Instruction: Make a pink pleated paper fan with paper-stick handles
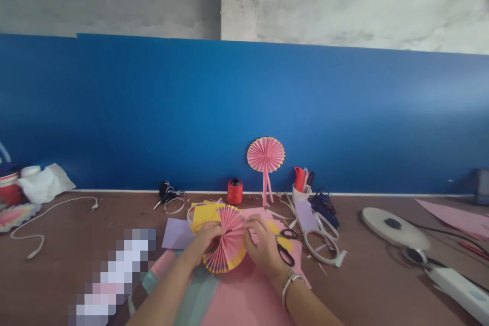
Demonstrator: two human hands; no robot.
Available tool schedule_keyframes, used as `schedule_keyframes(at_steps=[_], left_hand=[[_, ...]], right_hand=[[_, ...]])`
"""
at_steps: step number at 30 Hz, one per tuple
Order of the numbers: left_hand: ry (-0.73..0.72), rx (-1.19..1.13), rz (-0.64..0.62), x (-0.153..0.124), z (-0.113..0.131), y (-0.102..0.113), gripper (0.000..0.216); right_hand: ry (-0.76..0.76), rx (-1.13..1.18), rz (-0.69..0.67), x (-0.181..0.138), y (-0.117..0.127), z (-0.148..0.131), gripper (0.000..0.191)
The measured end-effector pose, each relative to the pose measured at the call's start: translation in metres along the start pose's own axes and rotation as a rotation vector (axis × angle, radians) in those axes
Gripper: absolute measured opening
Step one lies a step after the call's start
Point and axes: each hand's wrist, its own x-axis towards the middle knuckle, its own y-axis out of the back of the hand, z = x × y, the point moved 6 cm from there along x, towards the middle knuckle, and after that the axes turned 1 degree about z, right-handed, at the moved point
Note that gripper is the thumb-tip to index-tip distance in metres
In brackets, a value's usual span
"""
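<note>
A round pleated pink paper fan point(230, 247) with a yellow edge is spread open between my two hands, above the pink paper sheets point(244, 298). My left hand point(204, 242) grips its left side, thumb near the centre of the pleats. On the right rim, my right hand point(263, 244) has its fingers bent and pinched at the pleats; a bracelet point(290, 285) circles that wrist. Black-handled scissors point(286, 254) lie just right of my right hand. Yellow paper point(204, 215) and a purple sheet point(178, 234) lie beyond and beside my left hand.
Another pink pleated fan point(266, 154) with hanging strips stands against the blue panel point(153, 112). Along the back are red thread point(235, 192), keys point(167, 193) and a pen cup point(301, 192). Rolls of white tape point(323, 247) sit at right, near a round white disc point(395, 229). A white cable point(49, 209) lies left.
</note>
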Motion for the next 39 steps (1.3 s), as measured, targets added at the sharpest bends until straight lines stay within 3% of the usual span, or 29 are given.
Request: schedule_keyframes(at_steps=[7, 21, 29, 39], left_hand=[[-0.006, -0.018, -0.053, -0.002, 0.002, -0.004, 0.017], [-0.010, -0.006, -0.039, 0.003, -0.004, 0.002, 0.021], [-0.062, -0.084, 0.060, 0.008, -0.008, 0.010, 0.022], [-0.084, -0.113, 0.130, 0.009, -0.005, 0.013, 0.030]], right_hand=[[0.004, 0.004, 0.019, -0.001, -0.001, 0.003, 0.020], [-0.037, 0.067, 0.061, 0.000, 0.002, 0.004, 0.018], [-0.053, 0.064, 0.077, -0.003, -0.001, 0.004, 0.018], [-0.190, 0.126, 0.076, -0.006, -0.009, 0.014, 0.018]])
